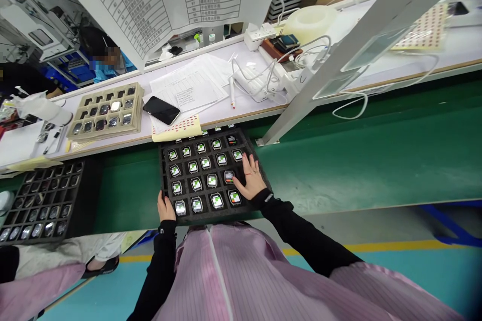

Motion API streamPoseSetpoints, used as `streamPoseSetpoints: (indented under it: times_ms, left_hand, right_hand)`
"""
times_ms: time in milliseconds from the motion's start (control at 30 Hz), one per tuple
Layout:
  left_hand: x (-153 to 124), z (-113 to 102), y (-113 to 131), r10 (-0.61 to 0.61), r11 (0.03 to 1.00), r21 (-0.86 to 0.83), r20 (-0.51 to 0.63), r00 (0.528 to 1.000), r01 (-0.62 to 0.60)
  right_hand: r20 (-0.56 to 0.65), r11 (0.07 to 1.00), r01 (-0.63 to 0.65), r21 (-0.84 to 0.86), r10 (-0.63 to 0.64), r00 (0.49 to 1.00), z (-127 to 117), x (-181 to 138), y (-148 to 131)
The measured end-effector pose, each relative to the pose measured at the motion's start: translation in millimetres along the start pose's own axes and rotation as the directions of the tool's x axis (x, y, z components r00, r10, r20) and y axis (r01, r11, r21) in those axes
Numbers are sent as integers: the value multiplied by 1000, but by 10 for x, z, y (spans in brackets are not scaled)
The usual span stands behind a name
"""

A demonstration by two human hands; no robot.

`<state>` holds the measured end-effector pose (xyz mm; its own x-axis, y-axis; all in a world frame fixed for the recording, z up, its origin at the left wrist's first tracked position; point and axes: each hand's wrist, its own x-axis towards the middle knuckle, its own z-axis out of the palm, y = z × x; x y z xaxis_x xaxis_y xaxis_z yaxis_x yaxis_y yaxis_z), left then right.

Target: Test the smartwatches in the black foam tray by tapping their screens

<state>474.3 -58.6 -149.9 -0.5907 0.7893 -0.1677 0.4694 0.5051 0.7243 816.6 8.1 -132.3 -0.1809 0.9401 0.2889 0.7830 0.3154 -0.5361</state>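
Observation:
A black foam tray (206,193) lies on the green bench in front of me, filled with rows of square smartwatches. Most of the watches, such as this lit smartwatch (217,200), show white and green screens; a darker smartwatch (229,176) sits by my right thumb. My left hand (165,208) grips the tray's near left edge, its fingers over the rim. Over the right-hand columns my right hand (251,179) is spread, thumb apart, fingertips at a smartwatch (237,155). Whether those fingertips press on it I cannot tell.
Above the bench runs a white shelf with a phone (161,110), papers (192,85), a beige watch tray (105,113) and a power strip (254,85). A slanted metal post (301,103) rises right of my tray. Another black tray (41,200) stands left, near a seated co-worker.

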Motion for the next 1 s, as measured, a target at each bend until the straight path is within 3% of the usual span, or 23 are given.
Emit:
streamPoseSetpoints:
  times_ms: [233,500,800,1000]
  left_hand:
    - [22,9,-5,13,1000,3,-6,1000,-13]
    - [15,8,-1,4,1000,-6,-7,1000,-4]
    - [21,0,-9,2,1000,-9,4,1000,-2]
    - [25,7,-34,11,1000,-8,-1,1000,-11]
  right_hand:
    - [29,991,-14,-131,18,999,90,8,42]
    - [-40,996,-75,-38,73,996,131,64,115]
    - [3,999,-28,45,27,1000,146,544,359]
    - [125,995,-74,-71,82,989,196,825,414]
